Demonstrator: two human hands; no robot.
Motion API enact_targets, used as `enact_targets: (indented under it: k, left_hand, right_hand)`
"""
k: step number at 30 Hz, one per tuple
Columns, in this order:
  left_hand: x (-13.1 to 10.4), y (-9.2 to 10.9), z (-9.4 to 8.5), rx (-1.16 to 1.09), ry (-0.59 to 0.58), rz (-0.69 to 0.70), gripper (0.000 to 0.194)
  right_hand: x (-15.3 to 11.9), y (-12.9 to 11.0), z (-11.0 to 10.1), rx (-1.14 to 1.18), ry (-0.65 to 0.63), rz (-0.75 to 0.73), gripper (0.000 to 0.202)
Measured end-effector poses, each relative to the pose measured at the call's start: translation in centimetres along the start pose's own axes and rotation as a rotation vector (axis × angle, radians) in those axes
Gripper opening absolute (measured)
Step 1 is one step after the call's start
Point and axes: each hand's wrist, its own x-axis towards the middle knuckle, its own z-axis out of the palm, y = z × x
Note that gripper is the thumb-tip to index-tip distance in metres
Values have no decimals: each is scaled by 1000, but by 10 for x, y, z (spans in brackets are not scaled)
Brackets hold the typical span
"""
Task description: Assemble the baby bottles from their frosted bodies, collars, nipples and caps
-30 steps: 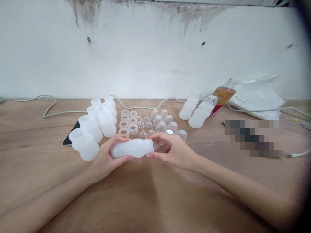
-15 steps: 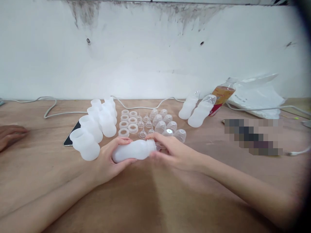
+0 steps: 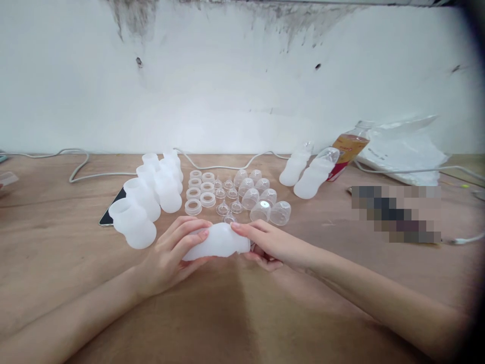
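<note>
Left hand (image 3: 172, 253): was clamped around one end of the bottle (image 3: 220, 240).
Right hand (image 3: 273, 243): gripped the other, apparently, though partly hidden.
Bottle: was held sideways, near the clear teats (image 3: 232, 193).

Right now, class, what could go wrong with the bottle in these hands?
The bottle is held sideways; if the left hand slipped, it might drop and roll.

The right hand is close to the clear caps, so a careless bump could scatter them.

Rowed bottle parts (image 3: 250, 199), wooden table (image 3: 242, 318) and stained wall (image 3: 235, 86) suggest a workshop.
</note>
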Motion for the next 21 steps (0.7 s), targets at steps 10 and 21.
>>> enact_targets:
  k: [10,21]
  left_hand:
    - [7,1,-7,-123,-157,-515,33]
    - [0,2,0,9,13,-214,49]
  right_hand:
    - [1,7,-5,-564,254,-493,48]
    - [-5,6,2,-580,370,-498,35]
